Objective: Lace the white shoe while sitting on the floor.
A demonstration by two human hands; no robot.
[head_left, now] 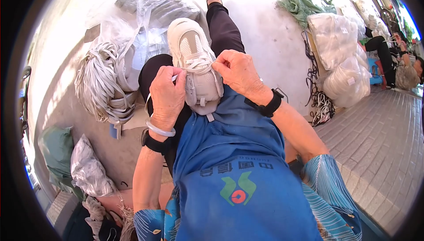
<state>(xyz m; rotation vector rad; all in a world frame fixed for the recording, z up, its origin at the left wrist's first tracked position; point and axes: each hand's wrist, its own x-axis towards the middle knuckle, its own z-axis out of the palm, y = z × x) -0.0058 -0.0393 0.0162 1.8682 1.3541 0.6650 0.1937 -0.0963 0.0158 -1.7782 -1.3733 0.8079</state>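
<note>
A cream and beige sneaker (192,38) rests on my lap, its toe pointing away from me. White shoelace (201,65) crosses its front. At the shoe's left side, my left hand (168,92) is closed, pinching a white end of the lace between thumb and finger. My right hand (240,74) is closed too, its fingertips pinched on the lace at the shoe's right edge. A blue apron (229,139) covers my lap below the shoe.
A thick bundle of pale laces (99,80) hangs at the left, near plastic-wrapped goods (154,5). Stuffed clear bags (333,40) and dark cords (312,69) stand on the right. A person (388,58) sits farther right. Green (56,152) and clear bags (90,170) lie lower left.
</note>
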